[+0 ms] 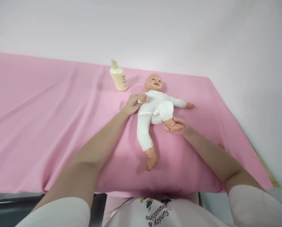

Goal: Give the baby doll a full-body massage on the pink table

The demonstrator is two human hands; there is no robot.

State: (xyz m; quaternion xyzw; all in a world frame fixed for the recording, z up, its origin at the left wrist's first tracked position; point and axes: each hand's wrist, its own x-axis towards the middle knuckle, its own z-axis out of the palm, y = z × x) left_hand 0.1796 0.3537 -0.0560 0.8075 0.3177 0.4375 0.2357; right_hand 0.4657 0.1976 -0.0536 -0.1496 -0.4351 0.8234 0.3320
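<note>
A baby doll [156, 99] with a white cloth body lies on its back on the pink cloth [84, 91], head away from me. My left hand [132, 104] is at the doll's arm on the left side, its fingers closed around that arm near the small hand. Below the doll's bent leg, my right hand [180, 126] grips the foot from beneath, with the thumb along the ankle. The doll's other leg stretches toward me, and its other arm reaches out to the right. Part of my right hand's fingers is hidden behind the foot.
A cream pump bottle [119, 77] stands on the cloth to the left of the doll's head. The cloth covers a table whose far edge meets a pale wall [141, 31]. A dark seat-like object [13, 205] shows at the lower left.
</note>
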